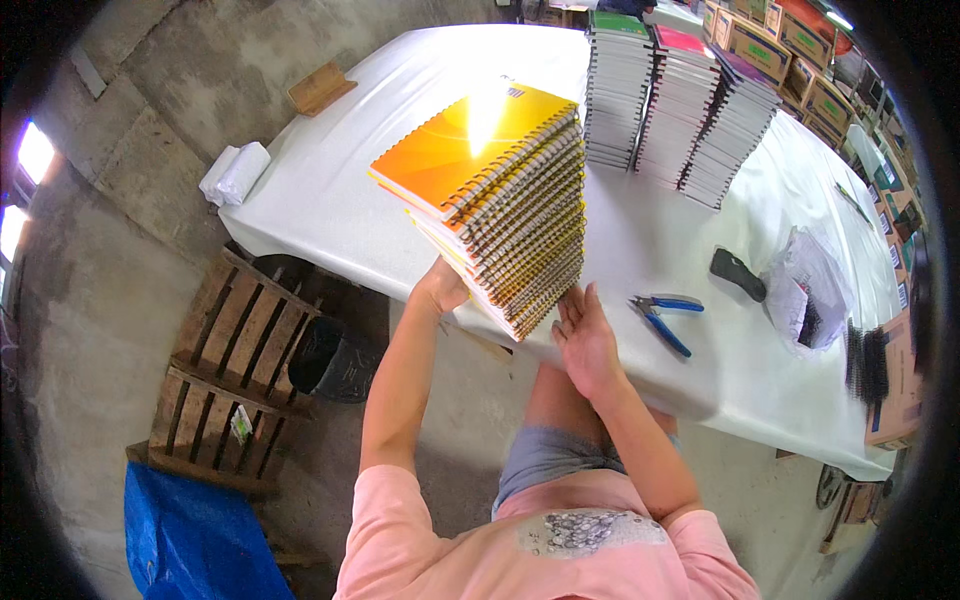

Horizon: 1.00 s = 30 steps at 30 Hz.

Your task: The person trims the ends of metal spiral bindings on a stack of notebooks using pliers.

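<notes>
A tall stack of spiral-bound notebooks (522,235) with yellow-orange covers rises at the table's near edge, its coil bindings facing right. The top cover catches a bright glare. My left hand (443,287) is against the stack's lower left side, its fingers hidden behind the notebooks. On the lower right, my right hand (588,335) has its fingers stretched out, the fingertips at or very near the coils. Blue-handled pliers (668,318) lie on the table to the right of that hand.
Green, pink and purple notebook stacks (665,120) stand farther back on the white-covered table (390,110). A black object (738,275), a plastic bag (815,285) and black coils (866,362) lie right. Wooden pallets (235,350) and a black bucket (335,362) are left below. Cardboard boxes (760,50) fill the far right.
</notes>
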{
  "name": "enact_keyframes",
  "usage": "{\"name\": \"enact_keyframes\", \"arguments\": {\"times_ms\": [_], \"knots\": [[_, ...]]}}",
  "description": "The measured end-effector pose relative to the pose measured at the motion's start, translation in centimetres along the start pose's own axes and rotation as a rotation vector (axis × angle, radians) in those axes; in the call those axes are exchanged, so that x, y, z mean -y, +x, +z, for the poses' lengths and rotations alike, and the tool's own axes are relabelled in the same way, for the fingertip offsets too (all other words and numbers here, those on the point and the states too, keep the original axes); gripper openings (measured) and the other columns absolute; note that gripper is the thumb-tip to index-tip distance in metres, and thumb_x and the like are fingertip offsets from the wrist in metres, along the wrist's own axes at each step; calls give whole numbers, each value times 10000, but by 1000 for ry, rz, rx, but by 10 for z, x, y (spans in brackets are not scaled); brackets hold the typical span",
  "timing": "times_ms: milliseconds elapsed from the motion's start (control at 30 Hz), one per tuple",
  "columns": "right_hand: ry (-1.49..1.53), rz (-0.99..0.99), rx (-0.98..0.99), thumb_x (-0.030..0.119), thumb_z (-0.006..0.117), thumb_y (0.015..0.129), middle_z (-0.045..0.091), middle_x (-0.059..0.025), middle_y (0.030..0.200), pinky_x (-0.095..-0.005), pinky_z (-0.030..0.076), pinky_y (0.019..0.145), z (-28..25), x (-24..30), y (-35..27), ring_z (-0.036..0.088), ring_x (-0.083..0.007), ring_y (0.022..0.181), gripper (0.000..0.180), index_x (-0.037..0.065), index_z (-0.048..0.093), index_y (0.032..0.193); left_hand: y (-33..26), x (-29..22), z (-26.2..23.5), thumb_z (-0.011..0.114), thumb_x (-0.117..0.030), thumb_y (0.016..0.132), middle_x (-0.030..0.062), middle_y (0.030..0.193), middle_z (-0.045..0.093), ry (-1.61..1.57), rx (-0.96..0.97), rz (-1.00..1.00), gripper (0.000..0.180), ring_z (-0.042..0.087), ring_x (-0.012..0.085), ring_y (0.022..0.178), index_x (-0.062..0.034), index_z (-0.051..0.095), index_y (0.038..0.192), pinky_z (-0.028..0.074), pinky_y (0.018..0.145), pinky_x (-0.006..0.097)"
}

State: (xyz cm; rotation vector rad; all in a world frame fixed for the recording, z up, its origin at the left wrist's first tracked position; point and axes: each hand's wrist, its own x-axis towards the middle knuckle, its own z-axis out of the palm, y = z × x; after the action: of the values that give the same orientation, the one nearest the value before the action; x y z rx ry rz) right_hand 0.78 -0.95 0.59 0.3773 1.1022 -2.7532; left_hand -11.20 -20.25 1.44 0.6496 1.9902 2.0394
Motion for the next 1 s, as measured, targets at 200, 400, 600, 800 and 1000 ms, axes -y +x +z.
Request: {"name": "enact_keyframes", "arguments": {"times_ms": [200, 400, 600, 800, 1000], "knots": [[-81, 21, 55, 557, 374, 912, 310, -71, 1455, -394, 72, 1092, -7, 21, 29, 184, -153, 1362, 725, 31, 285, 1404, -22, -6, 29, 424, -510, 903, 79, 1342, 464, -470, -81, -374, 637, 471, 206, 1192, -52, 389, 1344, 384, 998, 376], [-266, 77, 184, 504, 425, 909, 469, -71, 1332, -359, 331, 1025, -6, 40, 64, 451, -215, 1202, 613, 56, 400, 1327, -41, -20, 78, 232, -708, 855, 95, 1353, 436, -665, -435, -257, 852, 391, 207, 1259, -42, 316, 1378, 292, 1061, 362], [18, 204, 818, 264, 387, 952, 422, -62, 1377, -390, 327, 1054, -78, 41, 137, 431, -221, 1215, 414, 109, 404, 1336, -38, -4, 117, 229, -592, 929, 103, 1330, 457, -780, -638, -65, 724, 435, 220, 1217, -7, 347, 1339, 298, 1056, 360], [-314, 63, 970, 306, 325, 971, 450, -98, 1349, -425, 333, 1038, -55, 63, 139, 432, -244, 1210, 414, 94, 459, 1301, -41, 17, 134, 311, -553, 934, 134, 1399, 345, -753, -830, 51, 715, 357, 244, 1271, -22, 211, 1403, 273, 1065, 388], [-367, 109, 494, 303, 657, 792, 575, -72, 1188, -362, 437, 932, -60, 73, 99, 533, -197, 1102, 494, 76, 532, 1212, -84, 19, 55, 778, -352, 677, 168, 1364, 359, 57, -747, -73, 1100, 359, 322, 1250, -64, 36, 1436, 316, 1017, 465]]}}
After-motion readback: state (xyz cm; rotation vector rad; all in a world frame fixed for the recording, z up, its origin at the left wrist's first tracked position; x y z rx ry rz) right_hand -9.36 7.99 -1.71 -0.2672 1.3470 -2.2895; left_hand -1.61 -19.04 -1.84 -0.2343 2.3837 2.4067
